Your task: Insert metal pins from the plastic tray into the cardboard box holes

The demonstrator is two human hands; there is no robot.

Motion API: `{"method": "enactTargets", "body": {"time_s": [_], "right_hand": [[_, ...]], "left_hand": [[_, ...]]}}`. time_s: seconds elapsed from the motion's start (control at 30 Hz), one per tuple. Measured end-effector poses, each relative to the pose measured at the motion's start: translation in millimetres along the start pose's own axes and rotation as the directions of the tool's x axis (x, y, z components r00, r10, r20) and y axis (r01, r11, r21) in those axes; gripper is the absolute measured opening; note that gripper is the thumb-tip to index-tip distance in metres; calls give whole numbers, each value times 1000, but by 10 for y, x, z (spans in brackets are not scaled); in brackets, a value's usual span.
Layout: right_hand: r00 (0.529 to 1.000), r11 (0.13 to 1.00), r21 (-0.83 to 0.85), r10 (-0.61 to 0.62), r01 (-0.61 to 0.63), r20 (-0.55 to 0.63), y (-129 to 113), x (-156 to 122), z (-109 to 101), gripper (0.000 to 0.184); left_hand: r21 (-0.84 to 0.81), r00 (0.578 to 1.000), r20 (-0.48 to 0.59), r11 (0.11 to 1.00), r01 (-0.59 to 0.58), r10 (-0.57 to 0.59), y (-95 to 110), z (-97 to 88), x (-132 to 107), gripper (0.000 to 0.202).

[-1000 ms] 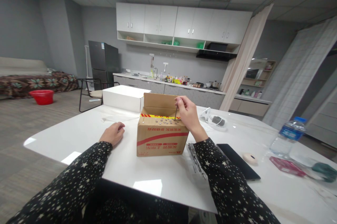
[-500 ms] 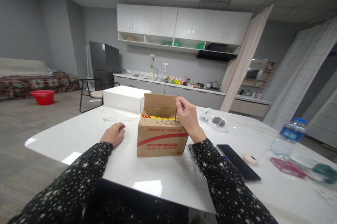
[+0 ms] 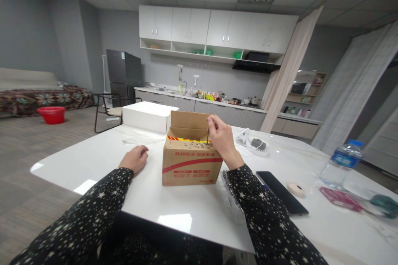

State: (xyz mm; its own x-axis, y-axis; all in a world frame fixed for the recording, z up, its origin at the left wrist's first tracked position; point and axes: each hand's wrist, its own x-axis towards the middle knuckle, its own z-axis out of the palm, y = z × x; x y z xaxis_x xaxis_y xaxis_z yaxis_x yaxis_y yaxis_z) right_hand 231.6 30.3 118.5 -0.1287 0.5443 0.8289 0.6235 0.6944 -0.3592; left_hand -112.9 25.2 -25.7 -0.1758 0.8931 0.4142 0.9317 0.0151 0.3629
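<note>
A brown cardboard box (image 3: 192,169) with red print stands on the white table, its rear flap raised. Several small round metal pieces, like screw heads, dot its top front panel (image 3: 174,146). Over the right end of that panel, my right hand (image 3: 221,134) pinches a thin dark metal rod (image 3: 207,135). The rod is upright and its lower end meets the panel among the metal pieces. My left hand (image 3: 134,159) rests on the table left of the box, holding nothing, its fingers loosely bent and slightly apart.
A white box (image 3: 146,116) is behind on the left. To the right lie a white device (image 3: 257,144), a black tablet-like slab (image 3: 282,193), a pale round case (image 3: 295,188), a pink packet (image 3: 340,198) and a water bottle (image 3: 343,163). A metal-edged item (image 3: 231,190) lies partly under my right forearm.
</note>
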Motion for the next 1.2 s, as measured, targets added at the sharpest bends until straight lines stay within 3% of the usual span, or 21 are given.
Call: {"method": "enactTargets", "body": {"time_s": [0.33, 0.63, 0.93, 1.2], "right_hand": [[995, 996, -72, -48, 55, 91, -101, -26, 27, 28], [999, 995, -91, 47, -45, 25, -16, -20, 6, 28], [1000, 999, -33, 4, -3, 31, -111, -31, -25, 27], [998, 993, -106, 60, -60, -1, 10, -4, -72, 27]], "left_hand": [[-2, 1000, 6, 1000, -2, 2, 10, -4, -4, 38], [-13, 1000, -6, 1000, 2, -3, 4, 12, -7, 38], [-10, 1000, 2, 1000, 2, -1, -5, 11, 4, 39], [-10, 1000, -26, 1000, -14, 14, -7, 5, -2, 37]]}}
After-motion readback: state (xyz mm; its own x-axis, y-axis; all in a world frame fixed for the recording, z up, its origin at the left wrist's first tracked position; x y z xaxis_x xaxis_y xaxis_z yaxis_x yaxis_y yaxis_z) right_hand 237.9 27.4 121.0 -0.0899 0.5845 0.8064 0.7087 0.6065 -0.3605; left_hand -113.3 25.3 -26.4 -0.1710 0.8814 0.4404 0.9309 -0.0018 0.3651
